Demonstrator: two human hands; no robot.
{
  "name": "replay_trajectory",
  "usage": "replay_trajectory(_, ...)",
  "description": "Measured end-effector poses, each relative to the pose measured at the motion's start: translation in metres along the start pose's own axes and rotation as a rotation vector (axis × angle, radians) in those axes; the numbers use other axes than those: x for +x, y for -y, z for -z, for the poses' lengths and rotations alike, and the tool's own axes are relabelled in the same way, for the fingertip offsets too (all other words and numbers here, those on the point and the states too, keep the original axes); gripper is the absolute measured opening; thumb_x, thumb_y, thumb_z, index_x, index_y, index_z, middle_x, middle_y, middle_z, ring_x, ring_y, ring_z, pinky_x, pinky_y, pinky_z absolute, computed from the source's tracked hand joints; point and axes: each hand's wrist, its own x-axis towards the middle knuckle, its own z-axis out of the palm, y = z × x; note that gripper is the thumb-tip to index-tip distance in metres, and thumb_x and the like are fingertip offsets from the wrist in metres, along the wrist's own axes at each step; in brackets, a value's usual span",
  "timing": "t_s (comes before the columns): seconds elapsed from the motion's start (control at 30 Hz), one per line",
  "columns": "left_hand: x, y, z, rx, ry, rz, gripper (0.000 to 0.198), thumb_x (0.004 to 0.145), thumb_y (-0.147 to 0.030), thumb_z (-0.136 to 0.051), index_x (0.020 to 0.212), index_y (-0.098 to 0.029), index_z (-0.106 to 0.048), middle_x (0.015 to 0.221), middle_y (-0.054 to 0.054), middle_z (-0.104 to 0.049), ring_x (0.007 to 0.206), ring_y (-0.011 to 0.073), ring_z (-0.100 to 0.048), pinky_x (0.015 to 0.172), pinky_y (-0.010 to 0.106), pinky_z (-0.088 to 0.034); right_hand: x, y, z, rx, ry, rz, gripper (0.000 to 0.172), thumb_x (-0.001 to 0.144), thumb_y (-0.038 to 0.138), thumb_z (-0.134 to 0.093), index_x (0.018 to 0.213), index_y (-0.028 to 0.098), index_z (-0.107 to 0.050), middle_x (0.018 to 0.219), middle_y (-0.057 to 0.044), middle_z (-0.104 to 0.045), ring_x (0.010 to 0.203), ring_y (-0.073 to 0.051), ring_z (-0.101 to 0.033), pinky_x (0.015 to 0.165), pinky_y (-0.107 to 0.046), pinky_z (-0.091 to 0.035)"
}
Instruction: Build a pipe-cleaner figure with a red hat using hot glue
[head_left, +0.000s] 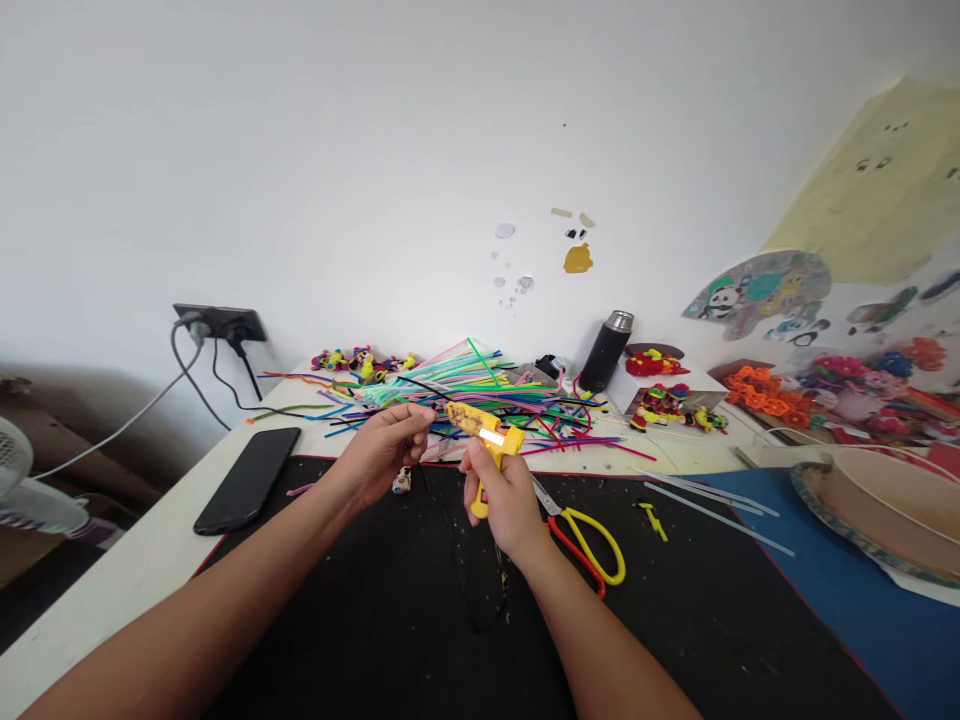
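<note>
My right hand grips a yellow hot glue gun by its handle, with brown stains around the nozzle end. The nozzle points left, toward the fingertips of my left hand. Those fingers are pinched together close to the nozzle, and what they hold is too small to make out. A small whitish piece lies on the black mat below my left hand. Scissors with one red and one yellow handle rest beside my right hand. The gun's thin black cord trails over the mat.
Behind my hands is a heap of coloured pipe cleaners. A black phone lies left. A black thermos, small finished figures, clear glue sticks, a yellow piece and a round basket are toward the right.
</note>
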Motion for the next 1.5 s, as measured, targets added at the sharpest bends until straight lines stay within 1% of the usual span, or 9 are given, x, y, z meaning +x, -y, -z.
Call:
replay_trajectory(0.6, -0.003, 0.002, -0.002, 0.060, 0.014, -0.052, 0.040, 0.067, -0.046, -0.091, 0.073, -0.017, -0.064, 0.054, -0.006, -0.051, 0.047, 0.0067, -0.039, 0.046, 0.020, -0.027, 0.001, -0.002, 0.000, 0.022, -0.024, -0.003, 0.062, 0.085, 0.080, -0.057, 0.079, 0.018, -0.060, 0.043, 0.005, -0.051, 0.032, -0.010, -0.046, 0.037, -0.021, -0.031)
replay_trajectory(0.73, -0.005, -0.012, -0.001, 0.052, 0.015, -0.080, 0.037, 0.068, -0.044, -0.090, 0.073, -0.017, -0.065, 0.053, -0.005, -0.050, 0.046, 0.0068, -0.039, 0.045, 0.020, -0.026, 0.005, -0.003, 0.001, 0.026, -0.057, -0.016, 0.062, 0.085, 0.079, -0.056, 0.083, 0.018, -0.061, 0.044, 0.005, -0.052, 0.033, -0.011, -0.046, 0.038, -0.022, -0.031)
replay_trajectory(0.83, -0.006, -0.032, 0.007, -0.003, -0.012, -0.184, 0.036, 0.066, -0.039, -0.092, 0.071, -0.016, -0.065, 0.054, -0.005, -0.048, 0.048, 0.0064, -0.039, 0.045, 0.019, -0.027, 0.008, -0.009, 0.002, -0.009, -0.041, -0.042, 0.064, 0.085, 0.080, -0.055, 0.088, 0.017, -0.064, 0.045, 0.006, -0.052, 0.033, -0.011, -0.047, 0.038, -0.022, -0.031)
replay_trajectory(0.93, -0.006, -0.048, 0.016, -0.061, -0.041, -0.260, 0.033, 0.068, -0.036, -0.091, 0.072, -0.016, -0.065, 0.056, -0.005, -0.048, 0.050, 0.0067, -0.042, 0.046, 0.019, -0.029, 0.010, -0.018, 0.001, -0.155, 0.001, -0.069, 0.062, 0.087, 0.078, -0.054, 0.091, 0.017, -0.066, 0.049, 0.005, -0.053, 0.035, -0.011, -0.047, 0.039, -0.022, -0.033)
replay_trajectory(1.03, -0.006, -0.053, 0.021, -0.095, -0.042, -0.260, 0.032, 0.070, -0.035, -0.090, 0.072, -0.016, -0.065, 0.057, -0.005, -0.049, 0.051, 0.0066, -0.043, 0.046, 0.019, -0.031, 0.006, -0.023, -0.002, -0.408, 0.020, -0.061, 0.054, 0.092, 0.070, -0.055, 0.082, 0.018, -0.065, 0.055, 0.002, -0.057, 0.042, -0.013, -0.052, 0.045, -0.024, -0.037)
replay_trajectory(1.1, -0.007, -0.054, 0.021, -0.113, -0.031, -0.247, 0.032, 0.070, -0.035, -0.090, 0.073, -0.015, -0.064, 0.057, -0.005, -0.048, 0.051, 0.0065, -0.043, 0.047, 0.018, -0.031, 0.001, -0.023, -0.005, -0.608, 0.011, 0.008, 0.047, 0.096, 0.061, -0.056, 0.081, 0.018, -0.067, 0.062, -0.003, -0.064, 0.054, -0.017, -0.060, 0.053, -0.026, -0.039)
replay_trajectory(1.23, -0.011, -0.057, 0.019, -0.113, -0.012, -0.244, 0.032, 0.071, -0.034, -0.089, 0.072, -0.015, -0.063, 0.057, -0.005, -0.048, 0.050, 0.0062, -0.043, 0.047, 0.018, -0.031, -0.012, -0.015, -0.007, -0.987, 0.090, 0.105, 0.036, 0.099, 0.049, -0.056, 0.104, 0.017, -0.071, 0.094, -0.012, -0.077, 0.084, -0.026, -0.071, 0.069, -0.031, -0.042)
replay_trajectory(1.37, -0.014, -0.060, 0.019, -0.093, -0.012, -0.227, 0.034, 0.069, -0.038, -0.089, 0.072, -0.016, -0.063, 0.055, -0.006, -0.048, 0.047, 0.0067, -0.045, 0.044, 0.019, -0.026, -0.024, -0.008, -0.006, -1.297, 0.239, 0.037, 0.043, 0.099, 0.056, -0.053, 0.106, 0.017, -0.070, 0.091, -0.014, -0.078, 0.083, -0.031, -0.073, 0.067, -0.033, -0.039)
replay_trajectory(1.5, -0.011, -0.056, 0.023, -0.090, 0.005, -0.218, 0.033, 0.070, -0.039, -0.088, 0.075, -0.017, -0.064, 0.057, -0.006, -0.049, 0.047, 0.0069, -0.045, 0.045, 0.020, -0.027, -0.033, -0.001, -0.007, -1.426, 0.342, 0.068, 0.045, 0.098, 0.058, -0.055, 0.108, 0.017, -0.070, 0.095, -0.016, -0.079, 0.083, -0.033, -0.074, 0.065, -0.033, -0.039)
